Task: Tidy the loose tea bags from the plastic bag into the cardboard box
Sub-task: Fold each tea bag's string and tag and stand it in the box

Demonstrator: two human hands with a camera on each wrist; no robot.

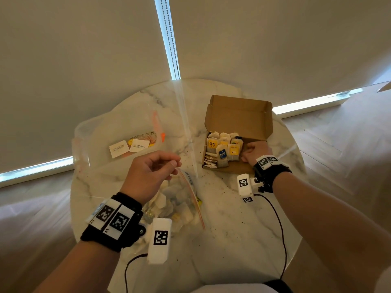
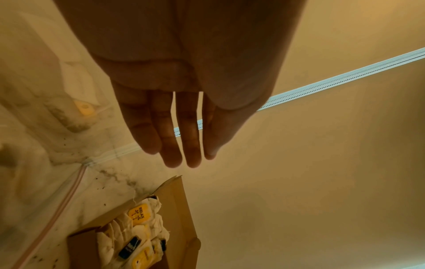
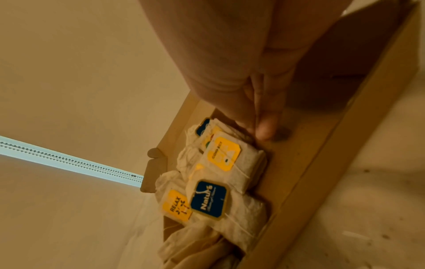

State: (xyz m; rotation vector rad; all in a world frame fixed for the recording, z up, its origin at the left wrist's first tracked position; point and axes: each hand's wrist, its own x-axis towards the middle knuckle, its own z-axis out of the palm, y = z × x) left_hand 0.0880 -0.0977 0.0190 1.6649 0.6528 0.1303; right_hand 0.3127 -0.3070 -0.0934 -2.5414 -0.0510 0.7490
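Observation:
An open cardboard box [image 1: 239,115] sits at the table's back right, with a row of tea bags [image 1: 224,151] carrying yellow and blue tags standing in its left half. My right hand [image 1: 254,151] is inside the box; its thumb and fingers [image 3: 260,118] pinch together at the corner of a yellow-tagged tea bag [image 3: 230,160] on the box floor [image 3: 299,163]. The clear zip plastic bag [image 1: 179,204] of loose tea bags lies in front of me. My left hand [image 1: 152,170] is raised over it and pinches its red-lined rim. The left wrist view shows my fingers [image 2: 179,127] held nearly straight.
A second, larger clear bag [image 1: 118,132] lies at the back left with white labelled sachets [image 1: 137,144] in it. Tea crumbs are scattered over the round marble table [image 1: 222,229]. Black cables [image 1: 279,229] trail from both wrist cameras. Window blinds hang right behind the table.

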